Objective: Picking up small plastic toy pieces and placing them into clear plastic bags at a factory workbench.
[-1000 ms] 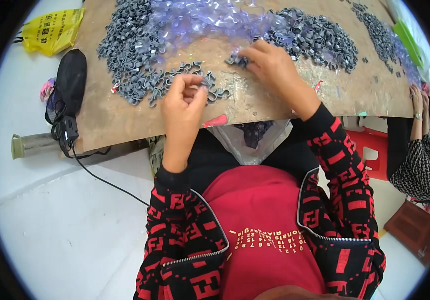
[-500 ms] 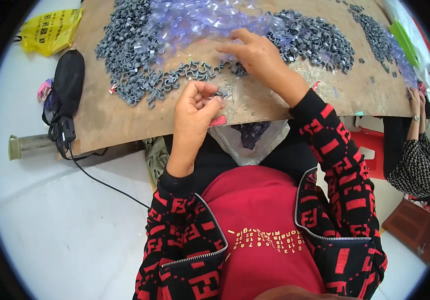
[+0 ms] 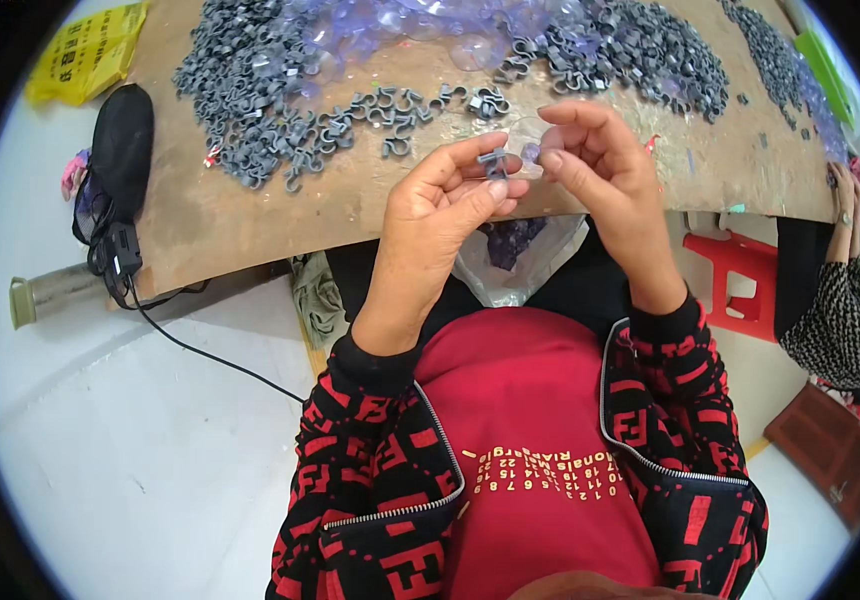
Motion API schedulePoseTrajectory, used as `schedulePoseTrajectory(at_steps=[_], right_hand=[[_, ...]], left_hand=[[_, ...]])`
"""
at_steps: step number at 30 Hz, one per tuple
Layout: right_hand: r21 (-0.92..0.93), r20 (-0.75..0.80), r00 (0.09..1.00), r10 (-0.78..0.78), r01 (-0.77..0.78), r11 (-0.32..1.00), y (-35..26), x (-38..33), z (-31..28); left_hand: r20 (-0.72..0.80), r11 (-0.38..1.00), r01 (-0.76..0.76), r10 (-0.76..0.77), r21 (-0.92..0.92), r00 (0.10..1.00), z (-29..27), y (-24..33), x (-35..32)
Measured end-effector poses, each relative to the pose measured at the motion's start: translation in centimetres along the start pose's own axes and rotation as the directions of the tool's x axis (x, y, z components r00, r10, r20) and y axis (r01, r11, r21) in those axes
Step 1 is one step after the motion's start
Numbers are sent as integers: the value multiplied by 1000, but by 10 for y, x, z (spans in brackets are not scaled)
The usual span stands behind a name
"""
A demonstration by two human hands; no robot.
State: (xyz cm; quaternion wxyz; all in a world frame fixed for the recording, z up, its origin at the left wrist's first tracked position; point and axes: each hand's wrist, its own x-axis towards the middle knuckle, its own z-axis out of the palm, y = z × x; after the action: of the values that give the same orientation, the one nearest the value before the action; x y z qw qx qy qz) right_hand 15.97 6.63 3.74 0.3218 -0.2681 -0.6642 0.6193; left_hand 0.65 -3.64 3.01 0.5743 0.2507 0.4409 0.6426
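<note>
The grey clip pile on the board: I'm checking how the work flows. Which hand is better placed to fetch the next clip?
Probably the right hand: its fingers hover nearest the loose grey clips, pinching only a small clear piece. The left hand already holds a grey clip.

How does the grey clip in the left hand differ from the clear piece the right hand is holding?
The grey clip is opaque and dull; the clear piece is see-through with a violet tint. The grey clip looks angular and hooked, the clear piece rounded. The left hand pinches the grey clip between thumb and fingertips, while the right hand holds the clear piece at its fingertips. Both are small, raised above the board, close together.
</note>
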Motion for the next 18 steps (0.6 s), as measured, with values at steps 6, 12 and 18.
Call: schedulePoseTrajectory(at_steps=[6, 12, 18], right_hand=[[27, -40, 999, 23, -22, 999, 5, -16, -7], [17, -106, 994, 32, -30, 999, 14, -18, -12], [-665, -101, 960, -262, 131, 735, 42, -10, -27]], left_hand=[[7, 997, 74, -74, 0, 997, 12, -6, 2], [-24, 991, 1, 2, 130, 1000, 15, -12, 0], [-65, 990, 3, 6, 139, 998, 16, -15, 0]])
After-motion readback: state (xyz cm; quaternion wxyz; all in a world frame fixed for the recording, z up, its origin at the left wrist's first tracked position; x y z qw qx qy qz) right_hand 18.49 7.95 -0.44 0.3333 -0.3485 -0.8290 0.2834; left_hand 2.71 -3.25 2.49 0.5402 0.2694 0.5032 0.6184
